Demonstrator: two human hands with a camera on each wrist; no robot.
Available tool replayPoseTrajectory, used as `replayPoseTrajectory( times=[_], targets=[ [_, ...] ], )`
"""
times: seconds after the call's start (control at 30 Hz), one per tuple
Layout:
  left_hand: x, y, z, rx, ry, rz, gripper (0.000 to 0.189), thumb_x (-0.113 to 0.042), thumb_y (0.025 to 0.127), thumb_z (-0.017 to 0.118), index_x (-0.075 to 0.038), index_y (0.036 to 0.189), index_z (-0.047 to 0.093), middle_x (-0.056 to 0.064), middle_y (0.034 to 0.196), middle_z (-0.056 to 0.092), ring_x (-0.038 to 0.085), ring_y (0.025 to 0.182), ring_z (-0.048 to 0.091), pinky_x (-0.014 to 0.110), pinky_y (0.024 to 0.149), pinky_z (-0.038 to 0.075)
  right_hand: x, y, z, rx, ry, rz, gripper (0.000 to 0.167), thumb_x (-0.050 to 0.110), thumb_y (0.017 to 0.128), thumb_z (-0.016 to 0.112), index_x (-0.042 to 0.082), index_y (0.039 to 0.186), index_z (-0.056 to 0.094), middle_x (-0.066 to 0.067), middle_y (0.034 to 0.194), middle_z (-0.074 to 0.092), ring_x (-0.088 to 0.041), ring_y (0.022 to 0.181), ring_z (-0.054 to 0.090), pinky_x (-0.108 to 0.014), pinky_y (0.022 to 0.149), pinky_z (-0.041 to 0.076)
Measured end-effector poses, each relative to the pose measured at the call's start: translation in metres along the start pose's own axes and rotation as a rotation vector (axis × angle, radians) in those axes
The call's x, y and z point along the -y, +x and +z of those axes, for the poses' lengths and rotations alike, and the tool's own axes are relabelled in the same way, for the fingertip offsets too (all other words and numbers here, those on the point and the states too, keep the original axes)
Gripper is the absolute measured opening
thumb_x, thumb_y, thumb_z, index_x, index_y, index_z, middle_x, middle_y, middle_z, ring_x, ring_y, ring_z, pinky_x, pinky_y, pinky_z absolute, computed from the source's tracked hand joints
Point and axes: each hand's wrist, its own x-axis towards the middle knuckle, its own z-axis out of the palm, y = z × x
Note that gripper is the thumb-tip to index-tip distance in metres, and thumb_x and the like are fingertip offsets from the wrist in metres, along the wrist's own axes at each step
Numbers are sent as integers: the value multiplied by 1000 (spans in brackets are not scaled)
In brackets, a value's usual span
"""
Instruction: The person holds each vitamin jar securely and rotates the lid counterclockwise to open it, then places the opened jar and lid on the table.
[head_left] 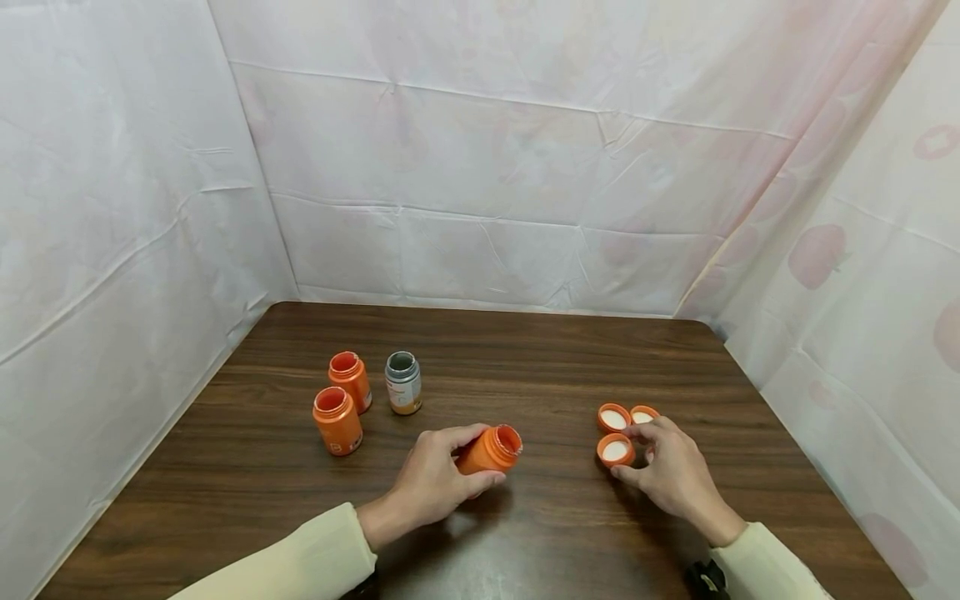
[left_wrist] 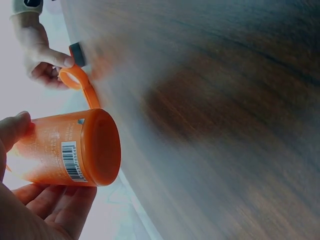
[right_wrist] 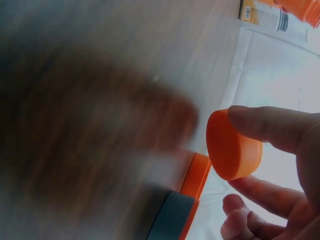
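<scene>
My left hand (head_left: 431, 475) grips an open orange bottle (head_left: 489, 450) round its side, raised over the table and tilted with its mouth to the right. A barcode label and the bottle's base show in the left wrist view. On the right, my right hand (head_left: 671, 467) pinches an orange screw cap (right_wrist: 232, 145) between thumb and fingers, its white inside facing up in the head view. Just beyond it lie more orange caps (head_left: 614, 417) with white liners. A dark grey cap (right_wrist: 172, 215) beside them shows in the right wrist view; my right hand hides it in the head view.
Two uncapped orange bottles (head_left: 339, 421) (head_left: 350, 382) stand upright at the left of the brown wooden table (head_left: 525, 358). Near them is an uncapped grey bottle (head_left: 403, 383) with a white and orange label. White sheets (head_left: 480, 167) hang round the back and sides.
</scene>
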Motion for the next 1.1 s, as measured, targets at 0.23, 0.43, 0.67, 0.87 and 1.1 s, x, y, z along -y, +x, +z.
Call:
replayPoseTrajectory(
  times=[0.23,0.43,0.67,0.87,1.1],
  targets=[
    [0,-1,-1,-5,3,-8,56,-27,79,91,-14,130,71,-4,116,74,5,96,67,30,85,54,-4,1,2,37,-27,31,48,28,69,96,8,108,76,-3,95,56,-14,72,47,-33,60,38],
    [1,-1,-2,-12,1,-12,56,-26,79,91,-14,129,71,-5,115,74,5,95,67,31,84,55,-6,3,2,55,-55,48,47,27,68,96,7,105,75,-5,94,53,-16,70,46,-35,62,38],
    [1,-2,-3,-19,-39,-37,54,-25,78,92,-15,127,71,-6,114,74,6,95,68,31,85,55,-7,4,2,99,-92,55,51,29,68,95,5,108,76,-6,96,54,-16,70,47,-35,61,38],
    [2,-1,-4,-60,-71,-44,52,-23,77,92,-15,123,70,-5,111,74,9,93,70,30,84,56,-7,3,2,112,-104,52,50,30,68,95,6,108,76,-6,95,54,-17,69,47,-35,61,39],
    [4,-2,-4,-136,-61,-54,52,-19,73,95,-15,119,69,-4,107,73,11,92,69,31,84,57,-8,2,2,128,-109,54,48,29,69,94,7,107,76,-6,95,54,-18,70,46,-35,62,39]
  ],
)
